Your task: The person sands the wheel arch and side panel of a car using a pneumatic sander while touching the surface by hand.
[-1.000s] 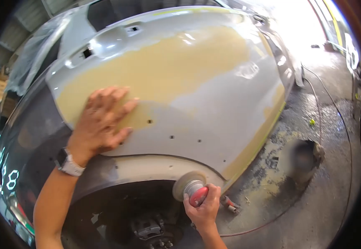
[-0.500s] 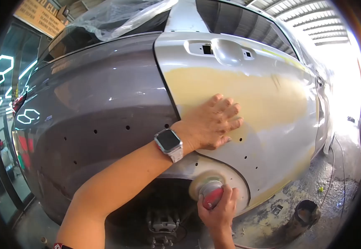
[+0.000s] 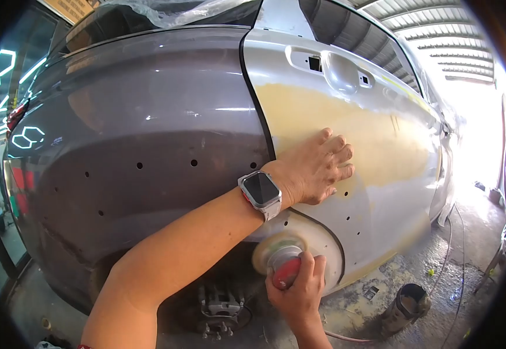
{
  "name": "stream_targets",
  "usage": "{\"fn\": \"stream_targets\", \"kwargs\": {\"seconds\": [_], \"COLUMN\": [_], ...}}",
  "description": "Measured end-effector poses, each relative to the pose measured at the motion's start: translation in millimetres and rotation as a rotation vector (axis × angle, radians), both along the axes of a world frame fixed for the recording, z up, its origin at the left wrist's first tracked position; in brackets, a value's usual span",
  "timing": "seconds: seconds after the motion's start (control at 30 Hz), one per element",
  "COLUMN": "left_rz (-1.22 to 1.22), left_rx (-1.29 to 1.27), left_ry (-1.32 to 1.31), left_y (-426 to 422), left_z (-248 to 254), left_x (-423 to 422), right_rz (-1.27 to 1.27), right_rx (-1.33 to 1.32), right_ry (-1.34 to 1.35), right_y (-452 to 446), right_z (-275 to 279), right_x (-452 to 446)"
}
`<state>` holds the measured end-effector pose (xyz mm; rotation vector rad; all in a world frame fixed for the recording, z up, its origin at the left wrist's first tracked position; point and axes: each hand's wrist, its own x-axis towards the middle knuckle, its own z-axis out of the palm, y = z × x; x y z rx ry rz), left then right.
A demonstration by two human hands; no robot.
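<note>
My left hand, a watch on its wrist, lies with fingers spread on the silver car door, partly over a yellowish sanded-looking patch. Lower down, my right hand is wrapped round the red body of a sander. The sander's round pad is blurred and sits at the edge of the wheel arch. Whether the pad's whole face touches the panel cannot be seen. Left of the door is the dark grey rear panel, with several small holes.
Below the arch, the bare wheel hub with studs shows. A dark bucket-like container stands on the dusty floor at right, near a hose. Plastic sheeting covers part of the rear window.
The sander has moved a little left along the wheel arch edge with my right hand. My left hand stays on the door. The view has shifted, so the car appears further right.
</note>
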<state>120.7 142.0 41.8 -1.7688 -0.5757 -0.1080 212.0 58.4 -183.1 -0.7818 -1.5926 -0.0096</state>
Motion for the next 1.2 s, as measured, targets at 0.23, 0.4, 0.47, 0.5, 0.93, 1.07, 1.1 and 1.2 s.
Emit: {"fn": "stream_targets", "kwargs": {"seconds": [0.23,0.4,0.47,0.5,0.93,1.07,1.1,1.2], "left_rz": [0.032,0.003,-0.008,-0.015,-0.015,0.017,0.013,-0.001], "left_rx": [-0.029,-0.036,-0.068,-0.091,-0.051,-0.042,-0.041,-0.041], "left_ry": [-0.012,-0.025,-0.037,-0.041,-0.006,-0.011,-0.008,-0.012], "left_y": [1.2,2.6,0.3,-0.4,-8.0,-11.9,-11.6,-9.7], "left_z": [-0.4,-1.1,1.0,1.9,0.8,1.6,1.7,1.4], "left_x": [1.7,0.7,1.4,0.7,6.2,8.7,8.3,7.8], "right_rz": [-0.095,-0.139,-0.114,-0.107,-0.129,-0.151,-0.152,-0.129], "right_rx": [-0.103,-0.127,-0.134,-0.140,-0.179,-0.234,-0.261,-0.264], "right_ry": [0.169,0.281,0.275,0.275,0.374,0.516,0.539,0.524], "right_y": [29.3,47.7,40.2,35.0,36.6,62.5,65.6,63.3], "right_z": [-31.6,-55.9,-47.2,-41.5,-70.0,-122.1,-128.6,-117.6], "right_x": [31.9,42.5,38.5,34.8,34.8,47.2,49.4,57.2]}}
